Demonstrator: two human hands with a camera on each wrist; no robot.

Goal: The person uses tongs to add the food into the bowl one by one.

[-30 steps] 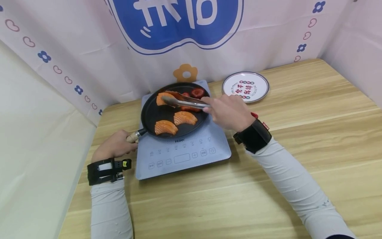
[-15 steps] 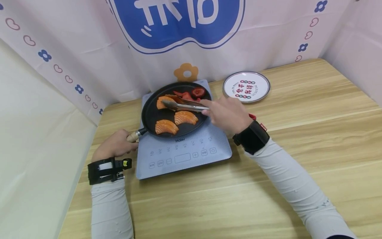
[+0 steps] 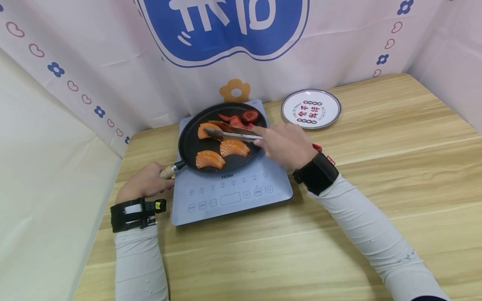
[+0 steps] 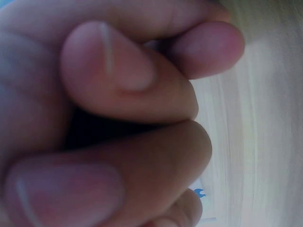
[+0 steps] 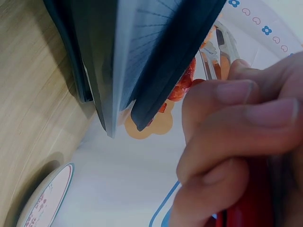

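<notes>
In the head view, my left hand grips the wooden handle of a black frying pan. The left wrist view shows its curled fingers up close. My right hand holds metal tongs by the silvery arms; a red grip end shows in the right wrist view under the curled fingers. The tong tips lie on either side of an orange salmon piece at the pan's back left. Two more salmon pieces lie in front. Glossy red pieces sit at the back right, partly behind the tongs.
Under the pan is a pale blue-grey induction cooker with touch keys along its front. A white plate with red lettering stands behind my right hand. Printed cloth hangs right behind the wooden table.
The right hand and tongs have shifted slightly left and nearer, and more of the red pieces shows behind them. The left hand stays on the handle.
</notes>
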